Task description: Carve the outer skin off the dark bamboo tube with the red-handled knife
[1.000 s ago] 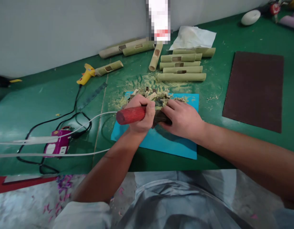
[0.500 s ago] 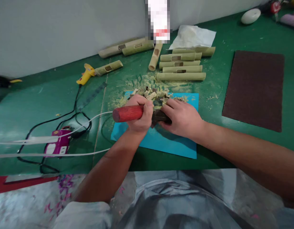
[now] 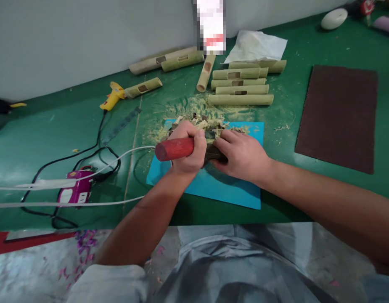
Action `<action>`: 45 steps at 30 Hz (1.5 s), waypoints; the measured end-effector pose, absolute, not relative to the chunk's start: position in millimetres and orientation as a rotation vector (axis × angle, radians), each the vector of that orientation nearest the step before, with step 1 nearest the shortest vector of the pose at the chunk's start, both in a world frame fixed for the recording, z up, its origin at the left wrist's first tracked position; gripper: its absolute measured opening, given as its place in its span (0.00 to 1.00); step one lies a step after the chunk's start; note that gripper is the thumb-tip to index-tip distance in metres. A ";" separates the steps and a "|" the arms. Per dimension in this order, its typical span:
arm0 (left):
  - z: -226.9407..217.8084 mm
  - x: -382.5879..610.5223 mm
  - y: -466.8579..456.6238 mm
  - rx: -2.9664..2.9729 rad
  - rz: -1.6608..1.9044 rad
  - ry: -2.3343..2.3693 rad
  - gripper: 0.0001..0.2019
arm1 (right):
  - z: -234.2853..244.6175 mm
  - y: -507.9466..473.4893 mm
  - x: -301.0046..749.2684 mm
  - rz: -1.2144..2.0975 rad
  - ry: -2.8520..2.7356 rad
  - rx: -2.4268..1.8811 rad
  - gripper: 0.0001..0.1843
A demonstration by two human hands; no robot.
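Note:
My left hand (image 3: 188, 149) is wrapped round the red wooden handle (image 3: 173, 149) of a tool whose working end is hidden between my hands. My right hand (image 3: 241, 155) presses down on a dark piece (image 3: 213, 152) lying on a blue mat (image 3: 226, 189); most of that piece is covered by my fingers. Just beyond my hands a heap of bamboo chips and shavings (image 3: 200, 123) lies at the mat's far edge.
Several cut bamboo tubes (image 3: 241, 88) lie in a row behind the mat, more (image 3: 169, 62) by the wall. A yellow glue gun (image 3: 110, 97), black cables and a purple power strip (image 3: 74, 193) sit left. A brown sheet (image 3: 336, 113) lies right, white paper (image 3: 257, 46) behind.
The red handle slid a little left and then back right in my left hand's grip. My right hand stayed pressed on the piece.

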State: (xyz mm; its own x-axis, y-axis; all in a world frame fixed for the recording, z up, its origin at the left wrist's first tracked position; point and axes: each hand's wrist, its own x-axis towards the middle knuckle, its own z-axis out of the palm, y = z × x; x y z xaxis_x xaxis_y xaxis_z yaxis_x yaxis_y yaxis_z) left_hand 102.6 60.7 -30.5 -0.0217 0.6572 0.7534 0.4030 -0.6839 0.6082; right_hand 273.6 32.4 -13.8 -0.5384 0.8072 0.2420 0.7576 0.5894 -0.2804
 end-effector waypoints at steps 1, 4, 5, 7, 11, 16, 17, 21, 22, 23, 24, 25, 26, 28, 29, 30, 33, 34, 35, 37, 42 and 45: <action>-30.7 103.8 61.2 1.998 1.797 1.122 0.23 | -13.3 33.0 273.7 0.217 -2.483 -1.266 0.13; -32.3 107.6 60.5 1.855 1.864 1.098 0.24 | -11.3 35.1 273.8 0.262 -2.494 -1.262 0.14; -33.1 108.8 59.4 1.829 1.869 1.092 0.25 | -10.6 35.8 273.8 0.275 -2.494 -1.266 0.14; -34.7 111.2 56.4 1.825 1.830 1.080 0.26 | -9.6 37.1 274.0 0.294 -2.486 -1.286 0.14; -35.0 113.9 54.3 1.764 1.872 1.068 0.26 | -9.9 38.4 274.8 0.304 -2.462 -1.291 0.14; -30.7 112.0 59.7 1.664 1.926 1.116 0.23 | -12.1 37.4 275.8 0.300 -2.442 -1.255 0.14; -30.0 111.5 60.3 1.683 1.918 1.120 0.23 | -12.4 37.1 275.8 0.300 -2.444 -1.254 0.14; -28.1 110.5 60.2 1.791 1.909 1.126 0.22 | -12.9 36.6 275.7 0.281 -2.433 -1.277 0.14; -27.8 110.2 59.9 1.815 1.902 1.131 0.22 | -13.0 36.6 275.6 0.277 -2.430 -1.276 0.13; -27.6 109.9 59.7 1.837 1.890 1.132 0.22 | -13.1 36.6 275.6 0.274 -2.427 -1.272 0.13; -27.5 109.6 59.6 1.854 1.880 1.131 0.22 | -13.2 36.7 275.6 0.272 -2.422 -1.265 0.13; -27.5 109.2 59.6 1.863 1.874 1.128 0.22 | -13.3 36.7 275.6 0.274 -2.419 -1.259 0.13; -27.6 108.9 59.6 1.864 1.869 1.123 0.22 | -13.5 36.7 275.7 0.276 -2.414 -1.253 0.12; -27.8 108.6 59.5 1.864 1.862 1.116 0.22 | -13.7 36.7 276.0 0.286 -2.407 -1.247 0.12; -27.9 108.7 59.4 1.865 1.859 1.117 0.22 | -13.7 36.7 276.2 0.288 -2.405 -1.246 0.12; -27.9 108.9 59.2 1.868 1.855 1.118 0.22 | -13.6 36.7 276.3 0.289 -2.404 -1.247 0.12; -27.7 109.6 58.3 1.873 1.858 1.100 0.21 | -13.0 36.6 276.4 0.283 -2.416 -1.256 0.13; -27.5 109.7 58.0 1.874 1.860 1.091 0.21 | -12.7 36.5 276.3 0.281 -2.420 -1.259 0.13; -27.3 109.7 57.9 1.876 1.858 1.085 0.21 | -12.5 36.4 276.1 0.282 -2.424 -1.260 0.13; -26.9 108.8 58.2 1.883 1.841 1.087 0.21 | -12.2 36.3 275.7 0.288 -2.430 -1.261 0.13; -27.1 105.4 59.9 1.972 1.760 1.120 0.24 | -11.4 36.4 275.7 0.286 -2.459 -1.271 0.14; -29.5 106.7 58.6 1.953 1.750 1.085 0.26 | -10.7 37.7 277.0 0.306 -2.467 -1.267 0.14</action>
